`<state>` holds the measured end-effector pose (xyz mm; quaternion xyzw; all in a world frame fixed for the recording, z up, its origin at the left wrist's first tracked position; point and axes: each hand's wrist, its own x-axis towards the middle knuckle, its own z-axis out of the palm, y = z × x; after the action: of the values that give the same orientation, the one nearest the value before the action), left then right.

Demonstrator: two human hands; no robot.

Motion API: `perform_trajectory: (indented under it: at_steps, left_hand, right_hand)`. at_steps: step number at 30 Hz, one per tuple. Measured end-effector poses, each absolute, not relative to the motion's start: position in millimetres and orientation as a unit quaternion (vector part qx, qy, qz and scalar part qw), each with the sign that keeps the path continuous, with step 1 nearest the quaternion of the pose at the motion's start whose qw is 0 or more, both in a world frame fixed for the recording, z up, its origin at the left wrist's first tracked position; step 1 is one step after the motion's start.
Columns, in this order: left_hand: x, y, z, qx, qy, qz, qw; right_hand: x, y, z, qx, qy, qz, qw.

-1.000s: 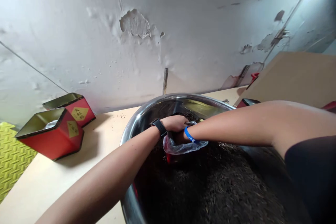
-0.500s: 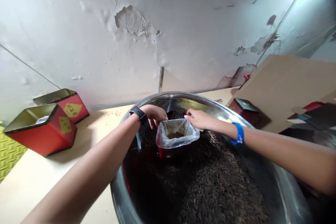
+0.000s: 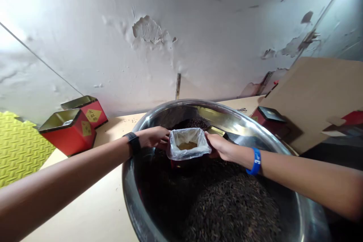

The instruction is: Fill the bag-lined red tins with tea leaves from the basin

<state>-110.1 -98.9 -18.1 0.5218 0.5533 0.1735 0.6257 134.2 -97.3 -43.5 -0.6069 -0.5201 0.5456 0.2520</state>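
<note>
A large steel basin (image 3: 136,181) filled with dark loose tea leaves (image 3: 232,208) stands on the table. In its far middle sits a red tin (image 3: 185,163) lined with a clear plastic bag (image 3: 187,154) whose mouth is folded over the rim. My left hand (image 3: 154,137), with a black watch on the wrist, grips the tin's left side. At the tin's right side my right hand (image 3: 218,146), with a blue wristband, holds it too. Both hands are closed on the lined tin.
Two open red tins (image 3: 69,132) with yellow labels stand at the left on the beige table (image 3: 85,211). A lidded red tin (image 3: 268,119) and a cardboard sheet (image 3: 317,94) are at the right. A peeling white wall is behind, yellow foam mat (image 3: 19,151) far left.
One second ago my right hand reached inside the bag. It came out, and now both hands have moved from the bag's rim down to the tin's sides.
</note>
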Motion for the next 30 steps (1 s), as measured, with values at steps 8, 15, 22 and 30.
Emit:
perform_trajectory:
  at_steps: [8,15,22,30]
  left_hand:
    - [-107.4,-160.1,-12.5,0.340,0.533,0.253,0.733]
    - [-95.4,-151.7,-31.2,0.404,0.597,0.241,0.650]
    - [-102.9,-114.6,-23.8,0.506,0.643,0.133,0.560]
    - [-70.2,-33.1,33.3,0.850,0.430,0.082,0.292]
  right_hand:
    - [154.9,-132.0,-16.6,-0.539,-0.424,0.698,0.205]
    - [136.8,-141.0,-30.2,-0.614,-0.493,0.573,0.228]
    - [145.0,-115.4,-26.2,-0.619,-0.594,0.494,0.143]
    - [141.2,-21.5,-2.6,-0.599,-0.718,0.264,0.237]
